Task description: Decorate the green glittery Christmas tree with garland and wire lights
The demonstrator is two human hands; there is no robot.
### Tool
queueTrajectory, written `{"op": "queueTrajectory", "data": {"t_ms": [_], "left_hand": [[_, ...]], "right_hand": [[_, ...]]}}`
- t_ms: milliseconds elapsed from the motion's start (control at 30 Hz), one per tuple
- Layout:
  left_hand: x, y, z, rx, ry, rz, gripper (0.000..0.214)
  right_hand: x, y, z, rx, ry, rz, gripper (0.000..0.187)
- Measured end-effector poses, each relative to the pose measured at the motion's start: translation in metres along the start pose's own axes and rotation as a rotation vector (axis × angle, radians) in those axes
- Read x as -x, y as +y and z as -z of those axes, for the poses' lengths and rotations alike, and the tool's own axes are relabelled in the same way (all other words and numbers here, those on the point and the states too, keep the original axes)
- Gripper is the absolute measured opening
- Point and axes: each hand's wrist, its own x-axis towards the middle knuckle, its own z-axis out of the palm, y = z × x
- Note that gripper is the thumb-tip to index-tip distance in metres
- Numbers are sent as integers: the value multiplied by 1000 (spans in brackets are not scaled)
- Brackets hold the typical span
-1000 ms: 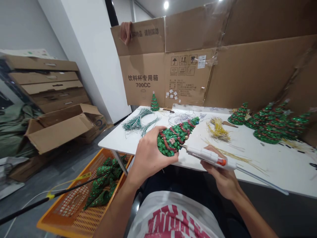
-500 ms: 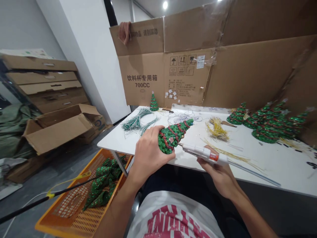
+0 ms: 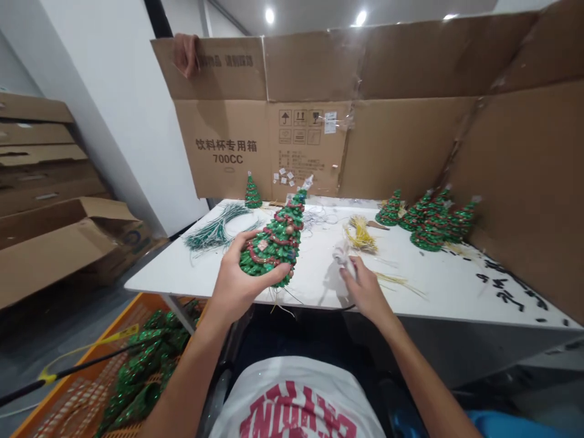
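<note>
My left hand is wrapped round the lower part of a small green Christmas tree, held tilted above the table's front edge. Red garland, small baubles and a pale star at the tip decorate it. In my right hand is a white glue gun, smeared by motion and partly hidden by the fingers. It is apart from the tree, over the table to its right. Thin wire ends hang below the tree's base.
On the white table lie green wires, yellow wires and black bits. Finished trees stand at the right, one small tree at the back. Cardboard walls the table. An orange crate holds green cones.
The glue gun has left the tree's side and turned upright in my right hand. My left hand has tipped the tree more upright, showing its star. The view has swung to the right.
</note>
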Motion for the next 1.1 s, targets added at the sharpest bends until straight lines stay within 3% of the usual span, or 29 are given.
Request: {"op": "queueTrajectory", "data": {"t_ms": [133,367,567,667,800,967,1033,1100], "left_hand": [[7,5,-11,211,-87,6,68],[26,22,-24,95,-129,-129,67],[33,26,-26,99,-175,-119,67],[34,27,-26,105,-176,-116,66],[36,29,-26,99,-172,-114,66],[41,33,-29,58,-176,-122,69],[43,35,-32,35,-187,-131,69],[45,35,-34,19,-197,-139,69]], "right_hand": [[4,13,-19,181,3,60,35],[18,6,-37,341,33,129,28],[25,-9,-41,315,119,162,28],[22,-19,-31,255,176,174,23],[22,-43,-3,125,275,171,22],[49,-92,31,-191,319,185,25],[60,-108,38,-313,374,200,34],[64,-117,40,-327,351,177,45]]}}
